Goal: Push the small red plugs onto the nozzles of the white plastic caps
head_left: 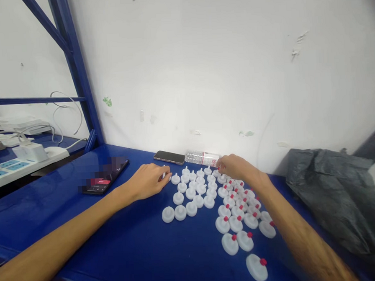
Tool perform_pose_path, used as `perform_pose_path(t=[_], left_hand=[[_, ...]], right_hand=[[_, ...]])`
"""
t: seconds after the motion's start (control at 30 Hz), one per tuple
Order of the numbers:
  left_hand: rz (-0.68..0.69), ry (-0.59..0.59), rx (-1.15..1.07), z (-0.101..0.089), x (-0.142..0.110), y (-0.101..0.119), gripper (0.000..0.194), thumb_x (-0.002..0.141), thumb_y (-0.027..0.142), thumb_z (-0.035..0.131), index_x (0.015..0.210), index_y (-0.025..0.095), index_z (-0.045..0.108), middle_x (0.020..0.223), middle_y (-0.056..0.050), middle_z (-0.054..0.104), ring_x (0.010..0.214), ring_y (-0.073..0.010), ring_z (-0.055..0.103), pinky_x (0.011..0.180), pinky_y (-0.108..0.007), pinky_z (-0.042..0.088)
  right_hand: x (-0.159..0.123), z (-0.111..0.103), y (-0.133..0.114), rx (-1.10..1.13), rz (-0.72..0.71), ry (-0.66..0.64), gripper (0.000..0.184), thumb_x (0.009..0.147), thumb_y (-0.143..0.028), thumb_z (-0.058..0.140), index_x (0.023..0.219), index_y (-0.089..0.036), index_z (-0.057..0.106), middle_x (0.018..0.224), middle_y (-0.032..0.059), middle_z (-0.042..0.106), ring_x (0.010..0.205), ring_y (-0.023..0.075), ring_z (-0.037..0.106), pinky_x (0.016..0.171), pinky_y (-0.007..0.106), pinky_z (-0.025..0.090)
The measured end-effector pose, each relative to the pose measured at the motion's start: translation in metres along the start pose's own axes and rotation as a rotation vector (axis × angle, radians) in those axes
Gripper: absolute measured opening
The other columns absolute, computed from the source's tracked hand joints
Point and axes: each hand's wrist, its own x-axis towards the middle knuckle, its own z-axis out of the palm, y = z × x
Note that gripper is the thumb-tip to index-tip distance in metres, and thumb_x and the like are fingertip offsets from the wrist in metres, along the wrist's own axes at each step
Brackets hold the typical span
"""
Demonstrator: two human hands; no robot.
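Note:
Many white round caps with thin spouts lie on the blue table. The group in the middle has bare white spouts, like this white cap (pixel 180 212). To its right, the caps carry small red tips, like this red-tipped cap (pixel 256 267). My left hand (pixel 148 181) is closed at the left edge of the bare caps, with a bit of a white cap (pixel 164 174) showing between thumb and fingers. My right hand (pixel 234 166) is pinched at the back of the red-tipped group. A red tip (pixel 218 168) shows at its fingertips; the cap beneath is partly hidden.
Behind the caps, a phone (pixel 169 157) and a clear plastic bottle (pixel 202 157) lie by the wall. Another phone (pixel 106 178) rests left of my left hand. A dark plastic bag (pixel 331 191) sits at right. Power strips (pixel 28 159) and cables are at far left, near a blue metal post (pixel 77 71).

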Motion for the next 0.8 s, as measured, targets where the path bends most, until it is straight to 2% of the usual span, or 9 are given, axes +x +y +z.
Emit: perform_pose_path(t=[0.13,0.23,0.33,0.43,0.5,0.63,0.8], left_hand=[[0.024,0.002,-0.005,0.004,0.000,0.000,0.032,0.108,0.035,0.047,0.083,0.027,0.064,0.067,-0.002,0.072,0.062,-0.0224,0.066,0.061,-0.035,0.029],[0.028,0.010,-0.015,0.004,0.000,0.001,0.032,0.108,0.036,0.047,0.084,0.027,0.066,0.066,-0.001,0.070,0.062,-0.0223,0.065,0.061,-0.035,0.029],[0.025,0.022,-0.035,0.003,-0.001,0.002,0.032,0.108,0.037,0.046,0.083,0.027,0.065,0.064,-0.001,0.068,0.060,-0.0221,0.063,0.061,-0.035,0.030],[0.025,0.033,-0.059,0.003,-0.001,0.003,0.032,0.108,0.037,0.047,0.083,0.027,0.065,0.063,0.000,0.067,0.058,-0.0214,0.060,0.062,-0.035,0.030],[0.025,0.039,-0.078,0.004,-0.001,0.004,0.033,0.108,0.038,0.046,0.083,0.027,0.064,0.063,0.001,0.065,0.057,-0.0208,0.059,0.062,-0.035,0.030],[0.026,0.042,-0.122,0.003,-0.003,0.008,0.036,0.110,0.041,0.042,0.085,0.026,0.064,0.060,0.002,0.062,0.056,-0.0203,0.057,0.063,-0.034,0.032],[0.067,0.015,-0.183,0.002,-0.007,0.017,0.033,0.112,0.047,0.041,0.109,0.026,0.066,0.066,0.004,0.066,0.061,-0.0214,0.062,0.065,-0.033,0.037]], right_hand=[[-0.002,0.000,-0.003,-0.004,0.043,0.041,0.036,0.105,-0.044,0.074,0.134,-0.023,0.070,0.138,0.0094,0.073,0.116,0.0255,0.074,0.099,0.049,0.066],[-0.005,-0.006,-0.005,0.029,0.048,0.118,0.033,0.105,-0.045,0.073,0.129,-0.023,0.072,0.134,0.0085,0.074,0.113,0.0245,0.074,0.098,0.048,0.065],[-0.009,-0.014,-0.010,0.088,0.046,0.200,0.028,0.108,-0.045,0.067,0.121,-0.021,0.071,0.115,0.0059,0.078,0.099,0.0213,0.074,0.091,0.043,0.064],[-0.016,-0.020,-0.021,0.161,0.026,0.228,0.018,0.108,-0.034,0.058,0.115,-0.022,0.069,0.096,0.0043,0.078,0.079,0.0187,0.071,0.075,0.033,0.055],[-0.019,-0.022,-0.030,0.204,-0.006,0.226,0.014,0.105,-0.028,0.057,0.112,-0.023,0.068,0.093,0.0046,0.079,0.076,0.0189,0.070,0.071,0.031,0.050],[-0.025,-0.025,-0.053,0.263,-0.114,0.206,0.010,0.102,-0.024,0.063,0.112,-0.024,0.066,0.096,0.0037,0.080,0.082,0.0203,0.072,0.073,0.031,0.049],[-0.037,-0.022,-0.094,0.317,-0.324,0.115,0.034,0.096,-0.032,0.084,0.120,-0.028,0.060,0.092,-0.0014,0.079,0.085,0.0205,0.073,0.074,0.029,0.050]])
